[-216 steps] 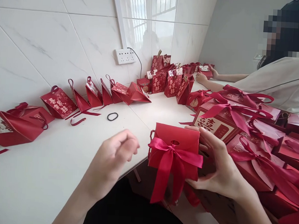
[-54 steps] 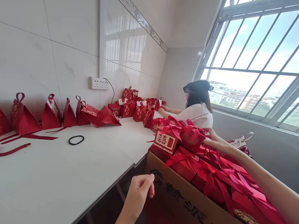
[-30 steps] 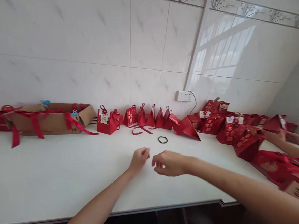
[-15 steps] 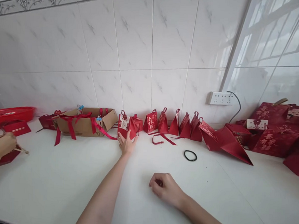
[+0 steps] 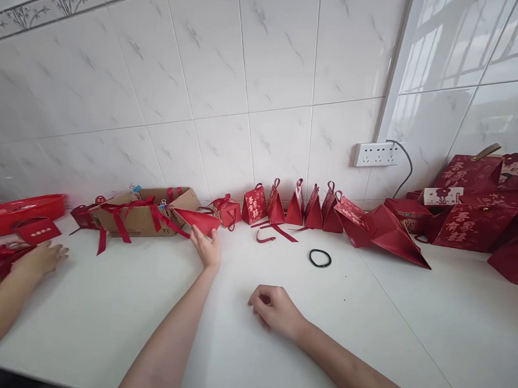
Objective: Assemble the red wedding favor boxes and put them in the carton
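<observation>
Two hands are over the white table (image 5: 240,357): the left hand (image 5: 206,246) has thumb and fingers clamped on a red box (image 5: 197,220), tipped beside the right end of a cardboard carton (image 5: 139,225) — a side grip that probably keeps its plain face unpressed. Whether the box bears on the table, I can't tell. The right hand (image 5: 277,310) curls loosely nearer the body; its closure and contents are hidden. Pointed boxes (image 5: 297,213) stand along the wall — likely to stay upright within reach.
</observation>
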Demonstrator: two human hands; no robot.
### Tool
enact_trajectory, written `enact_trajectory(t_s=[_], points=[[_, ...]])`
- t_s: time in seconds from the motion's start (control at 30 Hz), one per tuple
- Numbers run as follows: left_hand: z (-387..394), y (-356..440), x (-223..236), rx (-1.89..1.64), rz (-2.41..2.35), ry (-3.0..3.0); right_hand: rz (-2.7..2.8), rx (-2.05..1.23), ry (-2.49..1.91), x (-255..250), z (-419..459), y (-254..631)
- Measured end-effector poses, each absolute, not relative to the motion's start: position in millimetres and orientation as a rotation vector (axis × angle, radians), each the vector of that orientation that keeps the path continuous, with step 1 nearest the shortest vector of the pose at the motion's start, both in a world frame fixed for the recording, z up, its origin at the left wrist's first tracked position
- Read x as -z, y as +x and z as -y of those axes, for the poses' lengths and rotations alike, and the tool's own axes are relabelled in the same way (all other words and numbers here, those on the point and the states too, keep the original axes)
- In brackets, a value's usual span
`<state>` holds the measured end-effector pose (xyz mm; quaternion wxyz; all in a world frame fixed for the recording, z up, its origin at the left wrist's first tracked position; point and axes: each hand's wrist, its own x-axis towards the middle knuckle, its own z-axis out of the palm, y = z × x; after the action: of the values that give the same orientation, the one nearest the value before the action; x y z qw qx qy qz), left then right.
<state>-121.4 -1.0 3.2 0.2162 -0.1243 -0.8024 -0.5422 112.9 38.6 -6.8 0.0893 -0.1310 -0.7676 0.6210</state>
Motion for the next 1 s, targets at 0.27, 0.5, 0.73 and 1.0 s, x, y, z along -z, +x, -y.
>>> enact_trajectory(t_s=[0.27, 0.5, 0.73, 1.0], points=[[9, -116, -5, 1.787, 2.065, -0.002, 2.243, -1.863, -0.365, 10, -38, 117], [-4, -41, 1, 2.152, 2.085, -0.857, 1.749, -1.36, -0.566, 2, -81, 119], [-3, 2, 8, 2.164, 2.179, -2.068, 1.689, -1.209, -0.475, -32, -120, 146], [-12, 18, -22, 2.492, 1.774, -1.872, 1.816, -1.025, -0.355, -52, -100, 155]])
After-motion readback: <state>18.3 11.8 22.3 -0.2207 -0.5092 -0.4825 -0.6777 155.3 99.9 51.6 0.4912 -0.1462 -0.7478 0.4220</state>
